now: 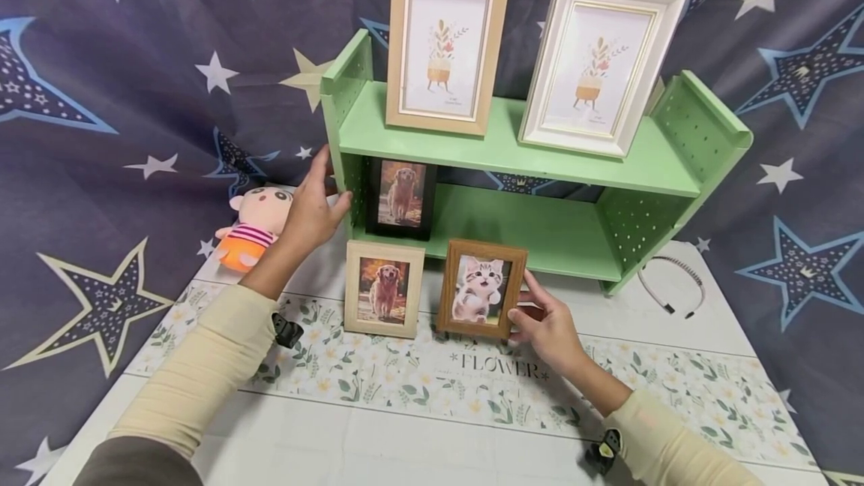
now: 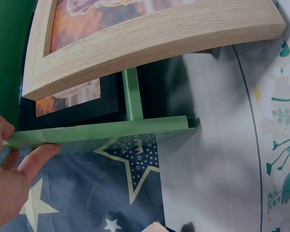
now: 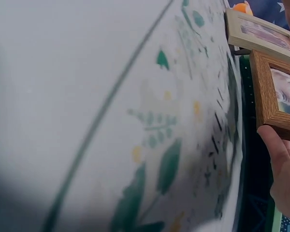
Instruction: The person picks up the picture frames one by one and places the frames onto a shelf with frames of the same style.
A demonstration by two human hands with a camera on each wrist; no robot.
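Observation:
My left hand (image 1: pixel 316 205) grips the left side panel of a green two-tier shelf (image 1: pixel 520 227); the left wrist view has its thumb and fingers on either side of the panel edge (image 2: pixel 101 129). My right hand (image 1: pixel 550 325) holds a brown wooden picture frame (image 1: pixel 518 287) with a kitten picture by its right edge. Beside it, in front of the shelf, stands a pale wooden picture frame (image 1: pixel 353 287) with a dog picture. A black picture frame (image 1: pixel 428 205) with a similar dog picture is on the lower tier at the left.
On the top tier stand a light-wood frame (image 1: pixel 448 43) and a white frame (image 1: pixel 604 62), both with plant prints. A plush doll (image 1: pixel 250 227) sits left of the shelf, and a headband (image 1: pixel 698 283) lies to the right. Star-patterned cloth (image 1: pixel 169 6) hangs behind the white, flower-printed table (image 1: pixel 337 426).

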